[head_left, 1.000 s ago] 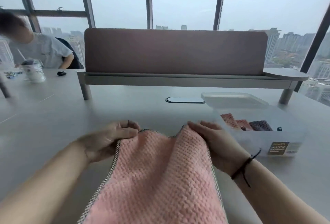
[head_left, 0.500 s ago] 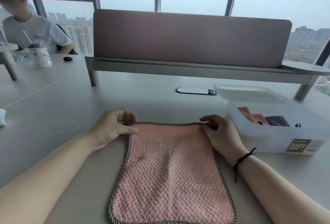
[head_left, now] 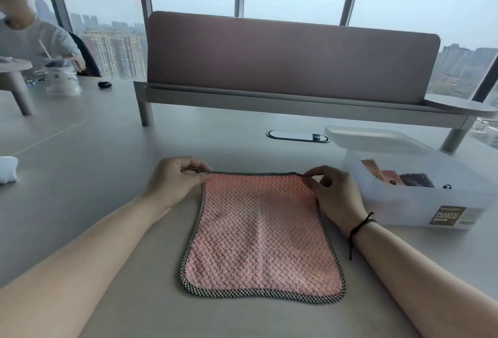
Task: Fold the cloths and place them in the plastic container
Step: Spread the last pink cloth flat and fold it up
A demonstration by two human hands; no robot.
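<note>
Two hands pinched my pink cloth [head_left: 262, 232] at its far corners: my left hand [head_left: 173, 180] and right hand [head_left: 332, 197], equally near. It lay flat on the table [head_left: 94, 175], stretching toward me, the plastic container [head_left: 420, 202] to its right. Half a second before, the far edge seemed less taut.

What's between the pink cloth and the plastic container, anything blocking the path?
Nothing visible. The pink cloth lies flat, both hands pinching its far corners. The plastic container sits open just right of the right hand, bare table between. Its lid rests behind it, out of the way.
</note>
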